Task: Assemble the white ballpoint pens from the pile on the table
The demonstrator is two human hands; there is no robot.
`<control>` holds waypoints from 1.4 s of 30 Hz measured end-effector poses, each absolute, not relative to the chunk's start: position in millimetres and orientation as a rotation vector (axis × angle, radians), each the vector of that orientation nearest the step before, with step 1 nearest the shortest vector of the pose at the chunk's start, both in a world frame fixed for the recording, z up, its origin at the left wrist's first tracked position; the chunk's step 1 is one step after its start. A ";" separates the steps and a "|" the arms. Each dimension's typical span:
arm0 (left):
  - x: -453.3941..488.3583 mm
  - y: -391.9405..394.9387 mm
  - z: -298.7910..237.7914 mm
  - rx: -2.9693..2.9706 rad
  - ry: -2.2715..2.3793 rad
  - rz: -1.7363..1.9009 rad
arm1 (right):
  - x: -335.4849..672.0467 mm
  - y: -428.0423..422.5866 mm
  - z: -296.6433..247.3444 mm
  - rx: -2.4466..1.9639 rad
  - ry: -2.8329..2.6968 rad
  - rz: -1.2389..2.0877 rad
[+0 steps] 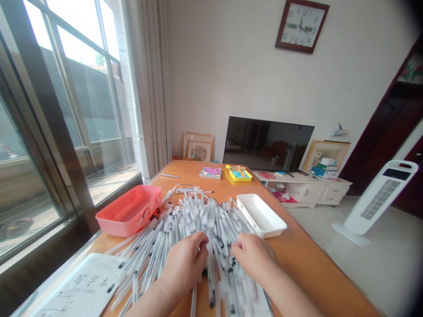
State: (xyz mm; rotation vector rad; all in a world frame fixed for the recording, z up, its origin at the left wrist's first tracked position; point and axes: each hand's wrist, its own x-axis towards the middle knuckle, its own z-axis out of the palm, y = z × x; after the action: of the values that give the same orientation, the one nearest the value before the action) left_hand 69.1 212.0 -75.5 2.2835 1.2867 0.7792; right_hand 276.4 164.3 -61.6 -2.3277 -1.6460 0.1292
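A large heap of clear-barrelled pens [188,215], several with black ends, spreads over the wooden table. Over the middle of it, my left hand [185,259] is closed in a pinch. A thin dark tip shows at its fingertips, but I cannot make out what it belongs to. My right hand [254,255] is curled closed just to the right, its fingertips turned inward, and whatever it holds is hidden. Left of the heap stands a pink plastic tray [128,224]; a white plastic tray [269,229] stands on the right.
A writing booklet [82,281] lies at the front left of the table [304,268]. Toward the far end are a colourful book [210,172], a yellow box [239,174] and a lone pen [169,175]. Windows line the left; a television [267,143] and a white tower fan [380,198] stand beyond.
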 end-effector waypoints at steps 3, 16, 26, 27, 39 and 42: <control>68.7 218.1 -76.1 2.071 1.260 0.931 | 272.2 162.1 -53.5 -2.267 -1.628 0.115; 65.4 218.6 -41.5 0.754 0.658 1.046 | 236.7 142.6 -39.6 -1.149 -1.154 1.569; 69.5 212.4 -42.5 0.819 0.579 1.013 | 222.5 138.8 -47.0 -0.916 -0.990 1.693; 69.3 212.9 -42.9 0.825 0.597 1.026 | 221.6 138.3 -46.6 -0.952 -1.034 1.636; 60.7 228.9 -45.8 0.757 0.902 1.294 | 214.5 131.7 -37.0 -1.701 -1.806 0.506; 45.7 241.3 -43.8 0.725 0.942 1.429 | 210.0 128.4 -35.1 -1.741 -1.866 0.422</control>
State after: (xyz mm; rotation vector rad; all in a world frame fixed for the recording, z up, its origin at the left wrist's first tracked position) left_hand 45.7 241.3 -43.8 0.7253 0.9418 1.4290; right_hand 210.0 128.4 -35.1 -1.7408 -1.8658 0.4216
